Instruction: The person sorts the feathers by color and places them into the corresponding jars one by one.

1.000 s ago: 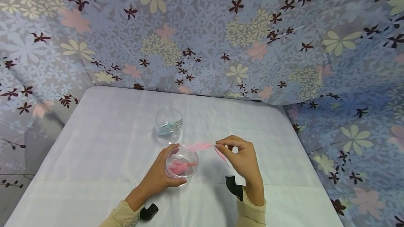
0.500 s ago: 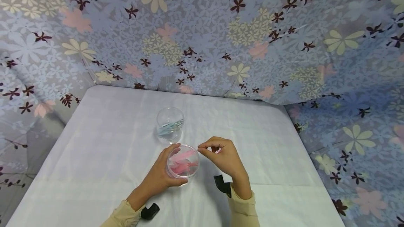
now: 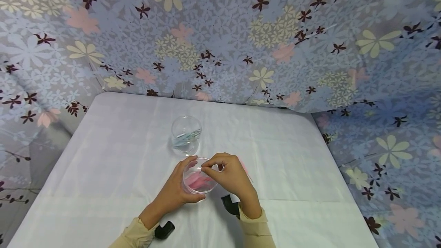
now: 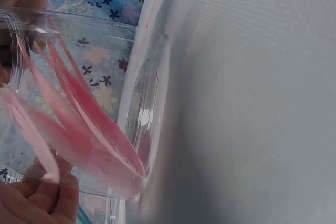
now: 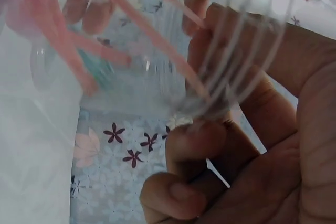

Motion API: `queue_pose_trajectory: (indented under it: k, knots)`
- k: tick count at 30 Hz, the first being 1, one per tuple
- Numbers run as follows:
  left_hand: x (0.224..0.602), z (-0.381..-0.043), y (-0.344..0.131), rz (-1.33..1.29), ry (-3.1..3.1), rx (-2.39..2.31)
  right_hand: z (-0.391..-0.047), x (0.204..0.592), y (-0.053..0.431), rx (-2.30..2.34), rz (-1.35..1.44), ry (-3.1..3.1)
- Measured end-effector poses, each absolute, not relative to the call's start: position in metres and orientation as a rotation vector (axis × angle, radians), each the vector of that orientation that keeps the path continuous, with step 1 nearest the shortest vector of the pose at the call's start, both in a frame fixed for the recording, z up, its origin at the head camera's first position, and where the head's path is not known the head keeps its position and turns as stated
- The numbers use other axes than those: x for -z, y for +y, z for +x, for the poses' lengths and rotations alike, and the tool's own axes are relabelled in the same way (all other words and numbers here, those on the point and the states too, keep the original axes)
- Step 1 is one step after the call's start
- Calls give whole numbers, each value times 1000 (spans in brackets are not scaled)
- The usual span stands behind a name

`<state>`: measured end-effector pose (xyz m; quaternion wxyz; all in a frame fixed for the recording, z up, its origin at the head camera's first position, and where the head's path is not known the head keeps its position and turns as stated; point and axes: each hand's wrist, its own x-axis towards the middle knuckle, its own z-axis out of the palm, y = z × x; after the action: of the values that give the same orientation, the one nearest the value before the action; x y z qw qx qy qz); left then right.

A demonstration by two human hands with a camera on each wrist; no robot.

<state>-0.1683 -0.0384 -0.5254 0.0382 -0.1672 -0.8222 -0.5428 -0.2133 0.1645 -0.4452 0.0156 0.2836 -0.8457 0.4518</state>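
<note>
My left hand [image 3: 170,190] holds a clear round cup [image 3: 201,193], fingers along one side and thumb along the other. Pink feathers [image 4: 92,129] lean inside it, seen through the wall in the left wrist view. Over the cup's rim, the fingertips of my right hand [image 3: 232,173] pinch the thin stem end of a feather [image 5: 173,66] that reaches into the cup. Another pink feather [image 3: 243,165] sticks out behind the right hand, mostly hidden by it; how it is held cannot be told.
Just behind, a second clear cup [image 3: 186,123] stands on the white-covered table [image 3: 131,133], with blue-green feather-like pieces [image 3: 187,138] inside. A floral curtain [image 3: 220,41] hangs beyond the table's far edge. A black wrist mount [image 3: 230,205] sits by each sleeve.
My right hand has moved left, from beside the cup to over its rim, bringing the pinched feather into the cup. The left hand and both cups have stayed nearly still.
</note>
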Motion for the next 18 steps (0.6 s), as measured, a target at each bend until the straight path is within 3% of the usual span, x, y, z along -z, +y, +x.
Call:
queue_pose_trajectory:
  k: [18]
  knots:
    - [524, -168, -38, -520, -2496, 1681, -200, 448, 147, -870, 810, -2713]
